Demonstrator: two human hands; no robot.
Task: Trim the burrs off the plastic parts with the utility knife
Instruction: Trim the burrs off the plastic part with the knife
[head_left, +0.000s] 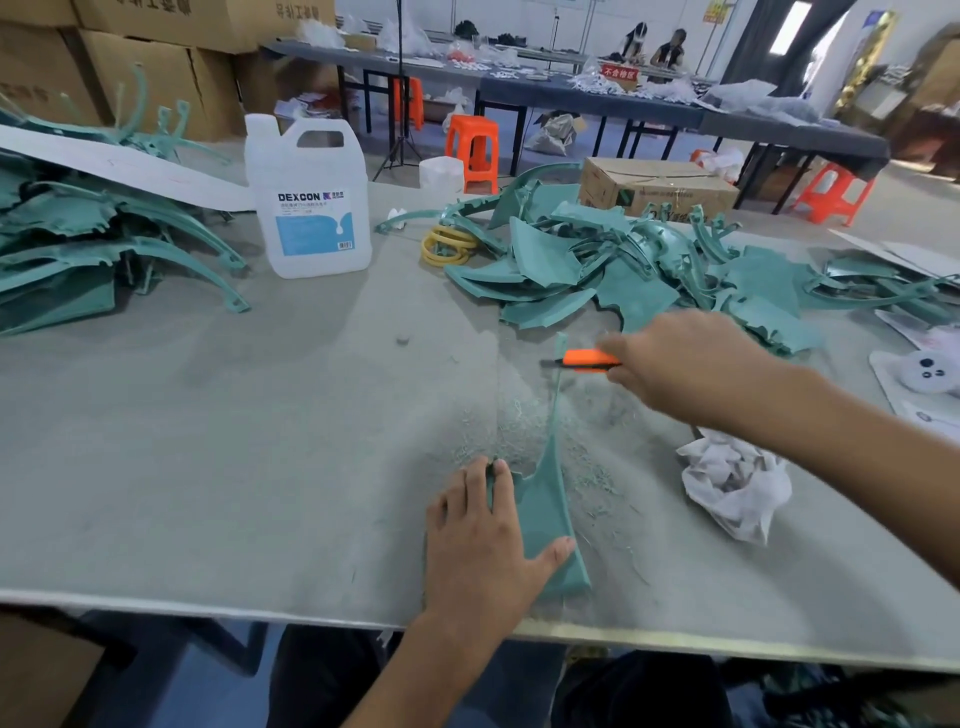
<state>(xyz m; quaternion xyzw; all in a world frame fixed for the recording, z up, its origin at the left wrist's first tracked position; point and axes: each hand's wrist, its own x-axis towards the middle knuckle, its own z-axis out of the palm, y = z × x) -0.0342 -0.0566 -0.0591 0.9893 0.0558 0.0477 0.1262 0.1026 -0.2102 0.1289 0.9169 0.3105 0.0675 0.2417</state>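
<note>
Head view: at the tabletop's (260, 441) front edge, the left hand (480, 535) presses flat on a plastic part (545, 514). The right hand (680, 364) grips the utility knife (587, 358) beside the part's thin far tip. Likely mid-trim; next comes a steady stroke along that edge.

The part (545, 519) under your left hand (478, 540) is teal plastic, smooth with a dull satin sheen. The utility knife (587, 358) in your right hand (675, 364) has a glossy orange plastic body. Your table (260, 441) wears a matt grey covering that looks like felt, dusted with fine, fuzzy shavings (519, 431). The white wad (732, 483) looks like crumpled paper or thin cloth; you cannot tell which. The jug (311, 208) is smooth translucent plastic, and the box (654, 189) is matt brown cardboard.
</note>
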